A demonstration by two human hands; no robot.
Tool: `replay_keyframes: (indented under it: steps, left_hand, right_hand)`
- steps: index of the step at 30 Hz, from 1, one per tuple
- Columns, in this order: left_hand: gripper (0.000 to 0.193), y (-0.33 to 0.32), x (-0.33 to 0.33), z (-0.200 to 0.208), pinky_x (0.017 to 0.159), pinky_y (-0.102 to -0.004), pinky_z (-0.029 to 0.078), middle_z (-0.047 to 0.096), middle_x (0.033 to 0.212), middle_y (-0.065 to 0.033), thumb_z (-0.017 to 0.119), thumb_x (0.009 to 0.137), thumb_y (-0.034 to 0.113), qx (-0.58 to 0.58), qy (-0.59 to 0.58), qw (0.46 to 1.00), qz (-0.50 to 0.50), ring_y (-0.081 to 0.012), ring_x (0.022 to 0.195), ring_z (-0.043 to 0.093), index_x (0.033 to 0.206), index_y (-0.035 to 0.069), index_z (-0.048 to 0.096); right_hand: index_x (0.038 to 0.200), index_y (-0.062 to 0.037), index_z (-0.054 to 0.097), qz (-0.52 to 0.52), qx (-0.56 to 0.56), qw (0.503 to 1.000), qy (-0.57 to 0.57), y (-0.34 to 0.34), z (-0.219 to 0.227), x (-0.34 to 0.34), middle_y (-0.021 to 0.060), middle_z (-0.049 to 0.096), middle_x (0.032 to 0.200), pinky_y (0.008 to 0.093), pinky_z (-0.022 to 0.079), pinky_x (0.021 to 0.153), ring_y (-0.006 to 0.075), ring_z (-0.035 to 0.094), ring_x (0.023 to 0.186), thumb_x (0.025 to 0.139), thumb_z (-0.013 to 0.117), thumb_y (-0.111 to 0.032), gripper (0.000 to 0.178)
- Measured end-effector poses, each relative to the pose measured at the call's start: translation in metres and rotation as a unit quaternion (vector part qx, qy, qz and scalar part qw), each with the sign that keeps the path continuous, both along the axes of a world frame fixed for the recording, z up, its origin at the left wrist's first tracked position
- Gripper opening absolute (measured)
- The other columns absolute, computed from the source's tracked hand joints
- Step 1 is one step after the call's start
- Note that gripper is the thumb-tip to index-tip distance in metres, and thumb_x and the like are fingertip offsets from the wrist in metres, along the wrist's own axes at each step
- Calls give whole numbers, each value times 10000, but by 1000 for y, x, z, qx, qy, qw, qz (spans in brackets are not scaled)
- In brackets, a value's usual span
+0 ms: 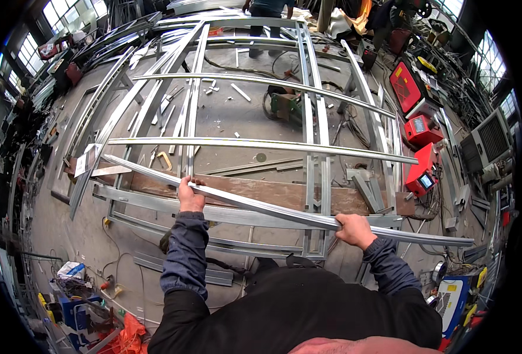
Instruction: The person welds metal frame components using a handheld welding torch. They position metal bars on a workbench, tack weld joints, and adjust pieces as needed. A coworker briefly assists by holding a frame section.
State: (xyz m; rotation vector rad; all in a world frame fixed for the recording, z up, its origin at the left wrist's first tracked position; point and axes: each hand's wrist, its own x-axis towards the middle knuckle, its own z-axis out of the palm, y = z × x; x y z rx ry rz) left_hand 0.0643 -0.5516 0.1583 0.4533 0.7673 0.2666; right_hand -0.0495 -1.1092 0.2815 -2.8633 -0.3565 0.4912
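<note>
Head view: both hands grip one long metal bar (261,205) that runs from the left middle of the frame down to the lower right. The left hand (189,197) is clamped around it just left of centre; the right hand (354,229) is closed on it right of centre, fingers wrapped over the top. The bar lies across a big steel frame (255,143) of curved rails spread over the grey concrete floor (231,115), with a brown wooden plank (272,190) just beneath it. Red welding machines (421,154) line the right side. Cables and an orange cloth (128,337) clutter the lower left. Windows (66,12) glow at upper left.
</note>
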Motion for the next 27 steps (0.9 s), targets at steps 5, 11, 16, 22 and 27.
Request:
replay_keyframes:
  steps: [5,11,16,22,27]
  left_hand:
    - [245,63,48,-35,889,-458,578,622,1027,-75,698,1025,202,68,41,996,35,-260,950,641,1183,41,602]
    - [386,86,46,-40,1123,-495,482,664,1353,-81,676,1057,216,103,-30,992,-65,-260,1255,644,1410,68,624]
    - [526,43,-39,-21,1104,-455,539,643,1518,-131,595,1119,172,220,-86,958,-162,-261,1301,665,1620,68,476]
    - [498,-17,-193,-3,1065,-434,579,683,1457,-185,600,1128,159,119,-9,971,-207,-269,1221,712,1604,49,506]
    - [486,-44,-273,-24,1012,-383,595,704,1441,-155,637,1126,171,92,84,975,-184,-228,1171,726,1588,59,537]
  right_hand:
    - [1060,-117,757,41,-17,998,40,64,-23,81,220,786,944,586,600,841,470,758,948,845,751,-279,269]
    - [1111,-107,752,63,11,995,73,134,-88,163,249,785,1028,576,603,882,490,744,1021,858,723,-252,292]
    - [1077,-91,736,84,34,993,72,175,-138,197,243,783,1021,571,595,882,494,739,1011,853,748,-264,283]
    - [1058,-80,728,92,48,993,64,192,-166,211,229,786,999,573,599,859,484,745,996,842,780,-263,288]
    - [1106,-69,697,96,45,992,68,200,-184,215,213,795,1022,570,606,881,463,755,1020,844,828,-256,347]
